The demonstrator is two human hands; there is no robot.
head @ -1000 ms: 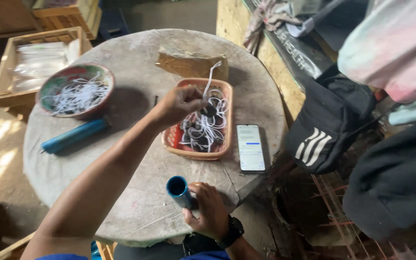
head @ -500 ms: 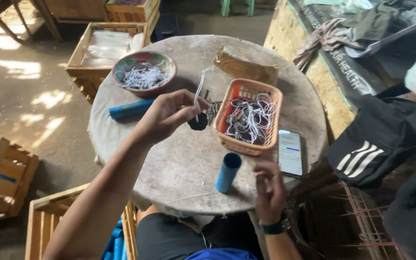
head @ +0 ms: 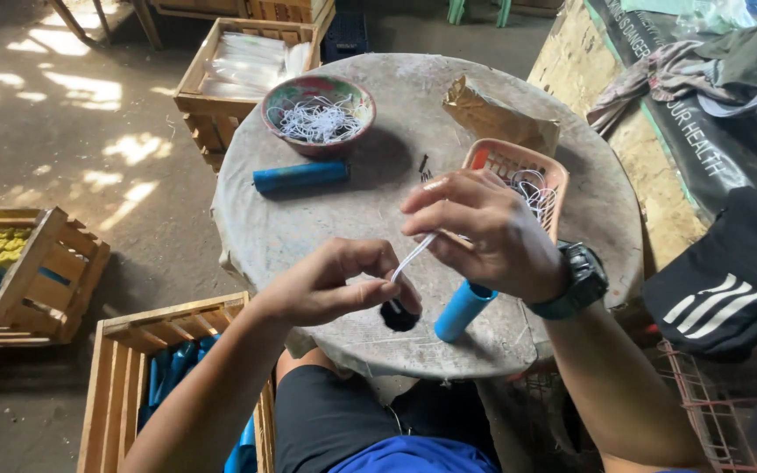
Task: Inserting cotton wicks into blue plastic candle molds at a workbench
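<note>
left hand (head: 335, 285): fingers pressed together, pinching the low end of a white string (head: 413, 256) against a small black piece (head: 399, 315) at the table's near edge; thumb on top, likely to keep the end steady.
right hand (head: 479, 232): fingertips closed on the string's upper end, pulling it taut on a slant between the two hands; dark watch (head: 576, 280) on the wrist.
white string: thin, flat-looking, short; held above the near edge of the table, not resting on it.
blue tube (head: 463, 308): smooth cylinder, upright and a little tilted, near edge, just under the right hand, within easy reach.
second blue tube (head: 300, 176): lying flat toward the left edge.
round table (head: 308, 236): grey, rough, stained, concrete-like top.
orange basket (head: 519, 171): plastic lattice, right side, holds tangled white strings with dark ends; partly hidden by the right hand.
bowl (head: 318, 112): glazed, round, far left edge, heaped with white strings.
brown paper bag (head: 497, 118): crumpled, far right edge.
wooden crate (head: 164, 377): slatted, on the floor at left, blue tubes inside.
</note>
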